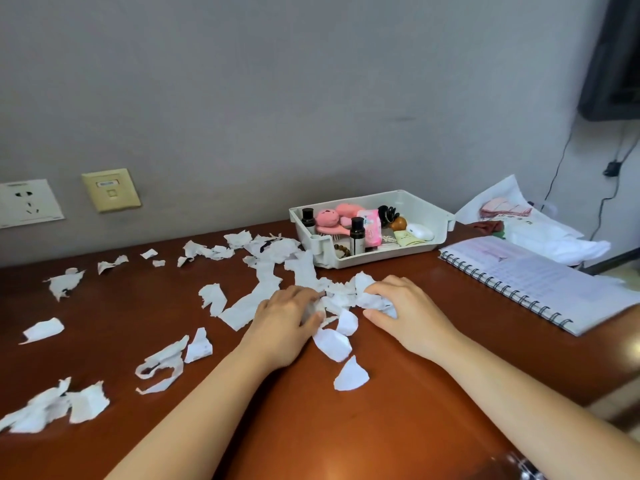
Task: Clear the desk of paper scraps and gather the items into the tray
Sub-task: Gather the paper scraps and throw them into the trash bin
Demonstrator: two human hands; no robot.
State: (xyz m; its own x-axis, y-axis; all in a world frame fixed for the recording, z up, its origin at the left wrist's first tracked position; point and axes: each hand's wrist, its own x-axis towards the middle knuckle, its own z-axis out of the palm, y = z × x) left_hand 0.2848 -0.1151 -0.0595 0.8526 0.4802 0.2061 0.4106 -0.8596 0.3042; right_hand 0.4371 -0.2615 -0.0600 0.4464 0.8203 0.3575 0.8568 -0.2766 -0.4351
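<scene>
- both hands on the scrap pile mid-desk (pixel 381 427): left hand (pixel 287 317) pinching scraps (pixel 341 299), right hand (pixel 405 306) gripping a crumpled bunch
- more scraps scattered left
- tray (pixel 419 216) behind, already full of items

Torn white paper scraps (pixel 263 289) litter desk (pixel 398 410) beside filled tray (pixel 420 211).

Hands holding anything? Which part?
Both hands are on the scrap pile. Right hand clutches crumpled scraps in its fingertips; left hand pinches scraps at the pile's left edge.
</scene>
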